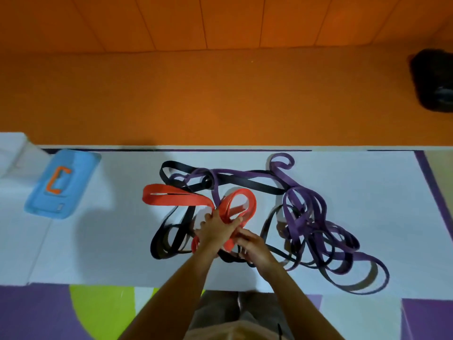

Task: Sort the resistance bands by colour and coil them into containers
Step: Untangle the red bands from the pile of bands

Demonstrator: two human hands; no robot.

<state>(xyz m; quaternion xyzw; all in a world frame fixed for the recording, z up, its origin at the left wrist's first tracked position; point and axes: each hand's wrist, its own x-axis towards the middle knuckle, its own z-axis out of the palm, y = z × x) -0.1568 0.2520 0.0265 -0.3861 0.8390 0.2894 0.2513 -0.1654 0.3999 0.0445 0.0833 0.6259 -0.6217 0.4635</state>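
Grey-brown trousers at 6 o'clock, closest to the lens, with both forearms reaching up from there to the middle of a white surface. Left hand laid over the red band, fingers straight and close together, pointing toward 1 o'clock and pressing a red loop. Right hand just beside it at 4 o'clock, fingers curled and pinching a red fold that comes out from under the left wrist. Red band lying at the centre of the surface, one long flat loop stretching to 9 o'clock, a rounder loop at 12 o'clock of the hands. Black band tangled under and around it, looping out to 8 o'clock and across the top. Purple band heaped in many loops at 3 o'clock, crossing the black one. Blue pouch with an orange mark well apart at 9 o'clock. Dark object, blurred, on the orange floor at 2 o'clock.
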